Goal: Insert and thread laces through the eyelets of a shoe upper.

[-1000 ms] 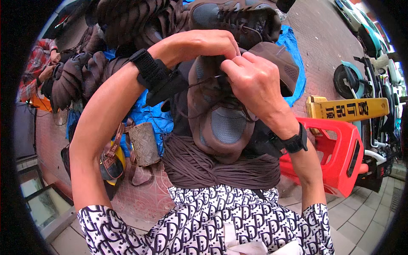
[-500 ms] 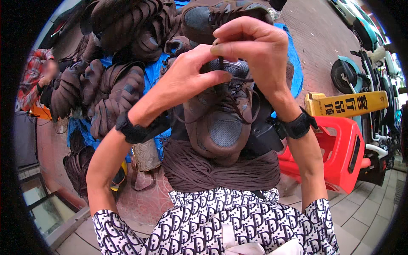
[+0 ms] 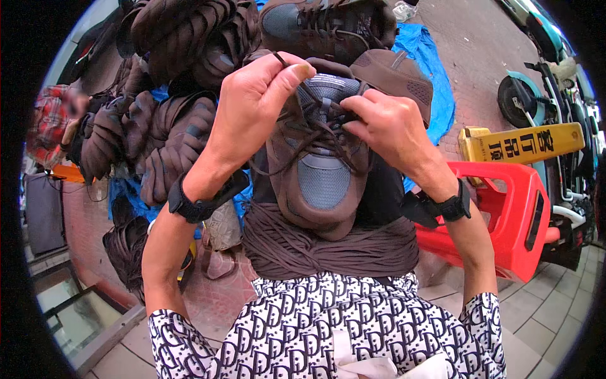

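A brown sneaker (image 3: 325,189) with a grey mesh toe faces me, dark laces crossing over its tongue. At its upper left, my left hand (image 3: 260,95) is closed with thumb and fingers pinching a dark shoelace (image 3: 279,59). My right hand (image 3: 388,120) is closed against the right row of eyelets, fingers bent. What lies between its fingertips is hidden. A thick bundle of brown laces (image 3: 328,246) lies across my lap below the shoe. Behind stands another laced sneaker (image 3: 315,28), and a brown shoe part (image 3: 398,79) sits beside it.
Stacks of brown shoe uppers (image 3: 177,136) rest on blue sheeting (image 3: 432,82) at the left and back. At right are a red plastic stool (image 3: 524,221), a yellow box (image 3: 521,144) and parked scooters (image 3: 521,101). Another person (image 3: 53,123) sits at the far left.
My hands were together above the tongue; they have parted. The left moved up and left with the lace, while the right came down to the eyelets on the right side.
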